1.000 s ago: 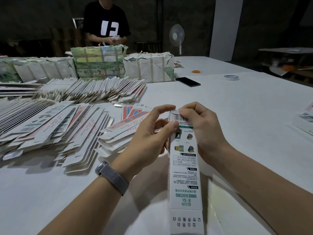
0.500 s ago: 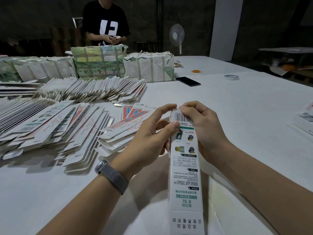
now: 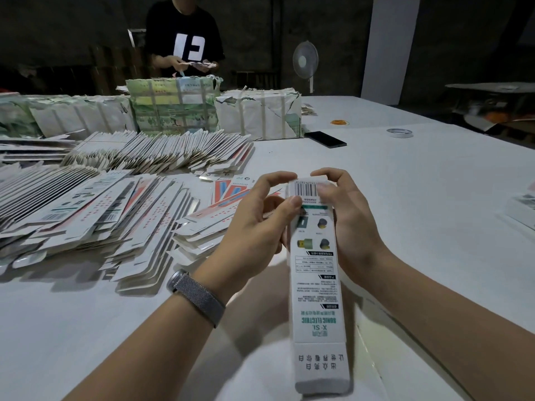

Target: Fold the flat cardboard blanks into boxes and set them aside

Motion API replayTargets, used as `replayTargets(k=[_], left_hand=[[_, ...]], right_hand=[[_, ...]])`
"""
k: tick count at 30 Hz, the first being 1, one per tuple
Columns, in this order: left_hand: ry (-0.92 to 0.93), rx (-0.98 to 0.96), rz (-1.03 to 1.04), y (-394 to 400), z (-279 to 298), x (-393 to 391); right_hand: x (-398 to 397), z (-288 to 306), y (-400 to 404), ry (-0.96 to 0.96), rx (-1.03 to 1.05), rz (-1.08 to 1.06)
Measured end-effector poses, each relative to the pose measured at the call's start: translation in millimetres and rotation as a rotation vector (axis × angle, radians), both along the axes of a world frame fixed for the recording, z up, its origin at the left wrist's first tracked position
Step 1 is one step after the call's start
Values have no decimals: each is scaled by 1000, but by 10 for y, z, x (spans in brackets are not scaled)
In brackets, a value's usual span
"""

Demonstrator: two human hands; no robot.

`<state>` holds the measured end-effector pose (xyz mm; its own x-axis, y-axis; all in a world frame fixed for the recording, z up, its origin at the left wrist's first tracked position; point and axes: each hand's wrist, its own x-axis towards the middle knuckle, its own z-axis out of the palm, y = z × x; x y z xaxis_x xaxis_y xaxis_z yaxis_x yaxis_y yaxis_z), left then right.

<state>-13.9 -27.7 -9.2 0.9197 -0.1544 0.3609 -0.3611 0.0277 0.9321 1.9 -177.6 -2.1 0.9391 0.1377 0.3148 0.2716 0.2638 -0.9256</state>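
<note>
Both hands grip a long box [image 3: 315,285] above the bench [image 3: 405,198]: left hand [image 3: 254,230] and right hand [image 3: 350,224], fingers curled over its far end.

Bare white table [image 3: 405,180] open to the right, fanned flat blanks [image 3: 95,215] crowding the left, wrapped bundles [image 3: 257,117] blocking behind

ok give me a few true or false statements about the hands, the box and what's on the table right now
1. Both hands, left hand and right hand, hold the long white box at its far end. True.
2. The left wrist wears a grey watch band. True.
3. The flat blanks lie on the person's right. False: they are spread on the left side of the table.
4. A black phone lies under the box. False: it lies far off, beside the wrapped bundle.
5. The fan stands on the table. Cannot tell: its base is hidden.
</note>
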Motion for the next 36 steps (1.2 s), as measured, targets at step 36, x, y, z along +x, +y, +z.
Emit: replayTargets(k=[36], left_hand=[[8, -21, 3, -8, -1, -4]], right_hand=[[33, -12, -21, -15, 46, 59]])
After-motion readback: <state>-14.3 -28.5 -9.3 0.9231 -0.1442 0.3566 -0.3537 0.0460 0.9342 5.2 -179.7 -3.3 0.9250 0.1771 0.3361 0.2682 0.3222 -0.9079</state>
